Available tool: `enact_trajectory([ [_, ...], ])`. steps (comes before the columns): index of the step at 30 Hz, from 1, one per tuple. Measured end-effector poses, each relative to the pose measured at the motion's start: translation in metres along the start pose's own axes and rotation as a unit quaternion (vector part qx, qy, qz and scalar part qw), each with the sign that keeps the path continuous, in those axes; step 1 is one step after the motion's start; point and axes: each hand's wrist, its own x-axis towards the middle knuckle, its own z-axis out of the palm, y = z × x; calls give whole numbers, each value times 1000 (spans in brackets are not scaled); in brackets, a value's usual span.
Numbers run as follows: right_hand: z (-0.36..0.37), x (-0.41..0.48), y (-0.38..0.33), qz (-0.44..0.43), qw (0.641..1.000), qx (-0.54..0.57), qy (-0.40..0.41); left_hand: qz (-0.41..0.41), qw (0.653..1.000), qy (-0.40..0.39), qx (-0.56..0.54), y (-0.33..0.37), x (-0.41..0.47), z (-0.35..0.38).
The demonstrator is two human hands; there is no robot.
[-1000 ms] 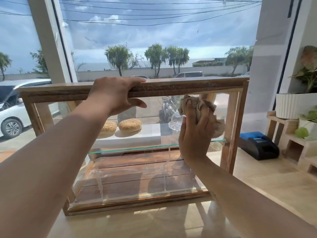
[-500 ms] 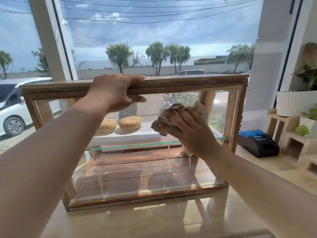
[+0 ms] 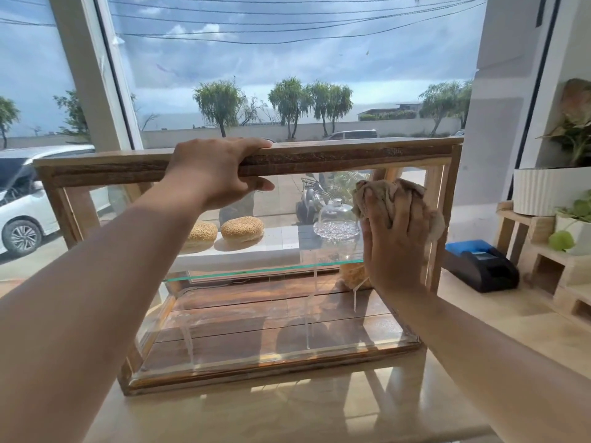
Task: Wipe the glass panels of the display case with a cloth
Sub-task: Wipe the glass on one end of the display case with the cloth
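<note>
A wooden-framed display case with glass panels stands on the counter in front of me. My left hand grips the case's top wooden rail near its middle. A crumpled beige cloth is pressed against the front glass panel at its upper right by my right hand, fingers pointing up. Inside, two sesame buns and a small glass dome rest on the glass shelf.
A black and blue receipt printer sits right of the case. Wooden crates with a white planter and green plants stand at far right. A big window is behind the case, with a white car outside. The pale counter extends toward me.
My right hand with the cloth swept left toward the middle of the panel, then back to the upper right, fingers turned upward again. My left hand stayed on the top rail.
</note>
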Motion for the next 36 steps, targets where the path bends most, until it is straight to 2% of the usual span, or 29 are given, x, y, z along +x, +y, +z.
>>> enact_trajectory([
  [10,8,32,-65,-158,985,28,62,8,1000,4,5,-8,5,-3],
  [16,5,47,-68,-248,963,14,103,5,1000,6,2,-9,1,-2],
  [21,0,50,-56,-303,949,-8,86,3,1000,-3,0,-8,1,-2],
  [30,-11,47,18,-262,962,-19,71,-7,1000,-10,-3,-6,0,-3],
  [36,-15,40,53,-167,985,-11,37,-5,1000,-9,6,-9,1,-5],
])
